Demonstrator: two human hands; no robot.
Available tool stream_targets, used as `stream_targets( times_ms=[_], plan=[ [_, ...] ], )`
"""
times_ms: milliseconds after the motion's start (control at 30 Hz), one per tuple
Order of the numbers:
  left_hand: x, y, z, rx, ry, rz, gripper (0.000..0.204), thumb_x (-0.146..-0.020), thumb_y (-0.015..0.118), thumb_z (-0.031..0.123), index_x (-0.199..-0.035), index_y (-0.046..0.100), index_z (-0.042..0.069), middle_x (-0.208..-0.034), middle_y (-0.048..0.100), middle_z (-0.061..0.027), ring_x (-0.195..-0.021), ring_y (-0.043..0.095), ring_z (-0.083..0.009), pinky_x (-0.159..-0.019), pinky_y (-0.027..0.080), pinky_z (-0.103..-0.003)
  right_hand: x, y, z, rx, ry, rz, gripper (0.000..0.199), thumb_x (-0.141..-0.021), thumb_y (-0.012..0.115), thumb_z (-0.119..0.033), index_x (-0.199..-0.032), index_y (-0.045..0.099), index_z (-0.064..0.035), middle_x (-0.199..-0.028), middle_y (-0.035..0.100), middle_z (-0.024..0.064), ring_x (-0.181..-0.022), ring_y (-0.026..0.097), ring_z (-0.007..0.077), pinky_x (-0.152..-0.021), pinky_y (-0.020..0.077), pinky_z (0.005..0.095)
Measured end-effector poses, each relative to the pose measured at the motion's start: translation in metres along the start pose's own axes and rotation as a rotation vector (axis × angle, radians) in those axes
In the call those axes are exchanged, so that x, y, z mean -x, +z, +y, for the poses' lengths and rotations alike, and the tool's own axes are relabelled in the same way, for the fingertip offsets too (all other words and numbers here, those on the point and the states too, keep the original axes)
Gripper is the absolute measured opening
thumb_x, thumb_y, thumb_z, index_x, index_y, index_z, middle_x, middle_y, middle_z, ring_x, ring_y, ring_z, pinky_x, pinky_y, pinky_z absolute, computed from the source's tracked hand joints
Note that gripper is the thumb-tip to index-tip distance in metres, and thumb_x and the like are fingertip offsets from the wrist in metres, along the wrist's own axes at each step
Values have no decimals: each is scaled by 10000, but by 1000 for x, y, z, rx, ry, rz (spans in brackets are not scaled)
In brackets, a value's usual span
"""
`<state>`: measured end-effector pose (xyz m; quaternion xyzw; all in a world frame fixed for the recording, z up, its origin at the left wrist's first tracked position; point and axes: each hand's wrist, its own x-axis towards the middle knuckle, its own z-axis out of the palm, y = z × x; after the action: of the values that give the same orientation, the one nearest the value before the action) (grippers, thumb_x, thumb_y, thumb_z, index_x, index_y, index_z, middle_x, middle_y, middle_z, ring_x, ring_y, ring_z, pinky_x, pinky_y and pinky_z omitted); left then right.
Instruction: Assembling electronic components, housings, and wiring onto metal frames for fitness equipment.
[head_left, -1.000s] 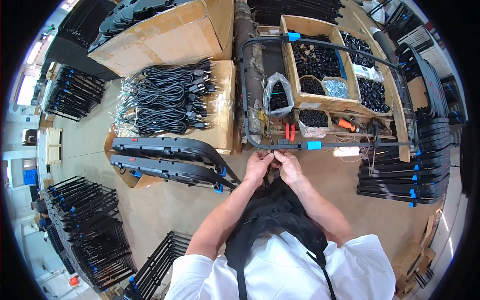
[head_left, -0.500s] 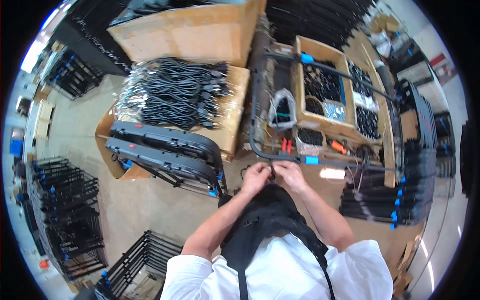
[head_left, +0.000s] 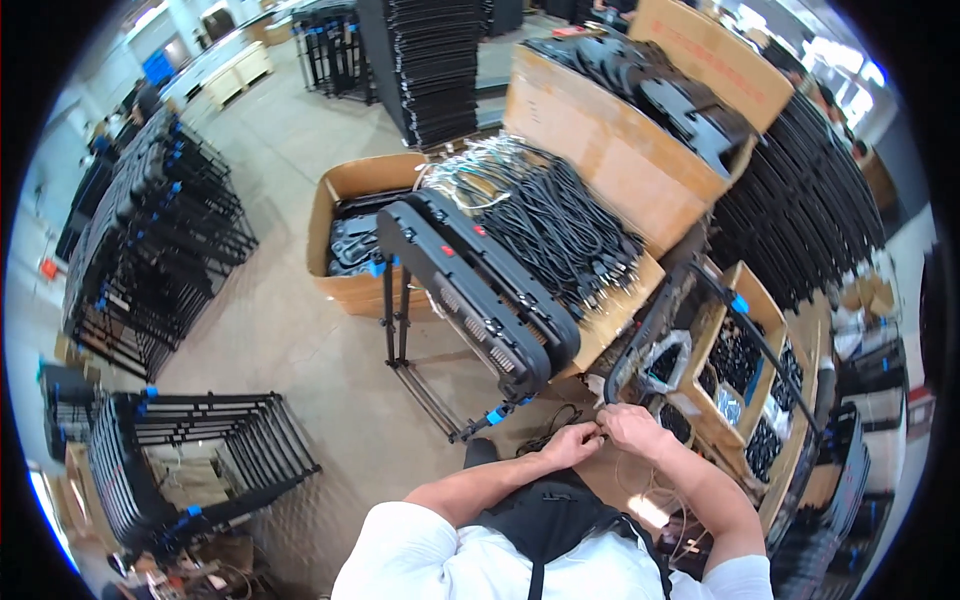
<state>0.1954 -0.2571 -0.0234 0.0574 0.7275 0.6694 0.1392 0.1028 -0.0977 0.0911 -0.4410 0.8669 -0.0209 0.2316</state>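
Note:
My left hand (head_left: 572,446) and my right hand (head_left: 634,431) meet in front of my black apron (head_left: 545,515), fingertips close together and closed. Whatever sits between the fingers is too small and covered to make out. Just beyond them is the lower corner of a black tubular frame (head_left: 613,388) with blue clips, lying over the parts boxes. A dark loose cable (head_left: 540,442) hangs beside my left hand. To the left, two long black housings (head_left: 470,300) with red switches stand side by side on black tube legs.
Bundled black cables (head_left: 560,225) lie on cardboard behind the housings. A large carton (head_left: 610,140) of black parts stands farther back, an open carton (head_left: 370,290) at left. Wooden boxes (head_left: 690,400) of small parts are at right. Stacked black frames (head_left: 200,460) stand on the floor at left.
My view has turned left, so the cables, housings and parts boxes now appear rotated and farther right. My hands stay together, fingers closed, beside the tubular frame's corner.

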Motion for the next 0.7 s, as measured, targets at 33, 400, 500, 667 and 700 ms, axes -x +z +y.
stream_targets(
  times_ms=[33, 400, 500, 667, 700],
  plan=[
    [-1, 0, -2, -4, -11, -13, 221, -997, 650, 224, -1024, 657, 5, -810, 629, -73, -765, 573, -149, -726, 506, -357, 1, -4, -4, 21, 1, -2, 191, -911, 630, -170, -1048, 662, -40, -1045, 707, 153, -987, 719, 380, -848, 587, 473],
    [-8, -2, -3, 219, -97, -53, 217, -1014, 639, 233, -1068, 679, 27, -843, 626, -13, -788, 548, -118, -706, 475, -329, 29, -4, -17, -162, 230, 172, 196, -909, 685, -152, -1053, 674, -19, -1005, 693, 201, -998, 692, 395, -864, 560, 482],
    [-11, -5, 4, 248, -191, -66, 232, -1012, 641, 255, -1049, 693, 32, -834, 632, -24, -789, 561, -129, -709, 475, -335, 30, 2, -19, -182, 101, 266, 181, -883, 699, -113, -1040, 683, -26, -976, 688, 187, -969, 687, 387, -842, 558, 475],
    [-13, -6, 1, 274, -294, -96, 230, -1012, 644, 270, -1054, 703, 52, -829, 623, -6, -783, 552, -119, -686, 459, -325, 30, 5, -18, -183, -4, 319, 159, -871, 699, -93, -1017, 696, -31, -956, 668, 161, -930, 676, 369, -836, 555, 455],
    [-13, -5, 0, 280, -298, -96, 207, -1027, 632, 259, -1060, 697, 65, -820, 589, 20, -762, 517, -99, -659, 430, -309, 30, 3, -18, -179, -30, 340, 151, -867, 699, -89, -1006, 698, -29, -953, 661, 152, -924, 673, 362, -838, 555, 448]
  ],
)
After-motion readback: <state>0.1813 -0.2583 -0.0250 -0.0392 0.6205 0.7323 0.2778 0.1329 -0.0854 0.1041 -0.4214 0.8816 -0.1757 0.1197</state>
